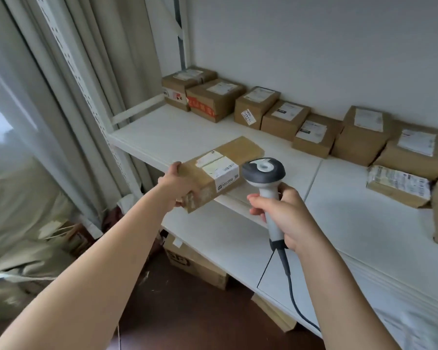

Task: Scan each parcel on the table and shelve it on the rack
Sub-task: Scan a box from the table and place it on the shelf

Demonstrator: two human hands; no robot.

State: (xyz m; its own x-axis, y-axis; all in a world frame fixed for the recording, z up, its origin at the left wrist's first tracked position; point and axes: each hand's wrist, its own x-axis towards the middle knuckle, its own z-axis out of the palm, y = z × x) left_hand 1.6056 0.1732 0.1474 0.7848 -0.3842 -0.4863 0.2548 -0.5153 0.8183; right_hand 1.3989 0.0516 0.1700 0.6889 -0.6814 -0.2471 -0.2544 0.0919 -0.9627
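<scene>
**Parcel at the shelf edge, scanner in hand**

My left hand (pixel 176 184) grips the near end of a long cardboard parcel (pixel 219 173), its far end over the white rack shelf (pixel 167 132). My right hand (pixel 282 215) curls round the barcode scanner (pixel 264 178), just right of the parcel's white label (pixel 221 170), print unreadable. Beyond my fingers, boxes (pixel 286 117) line the wall; bare shelf lies between.

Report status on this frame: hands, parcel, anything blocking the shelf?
Left hand grips long parcel by its near end, over shelf front edge. Right hand holds scanner. Row of boxes along the wall; front of shelf free.
</scene>
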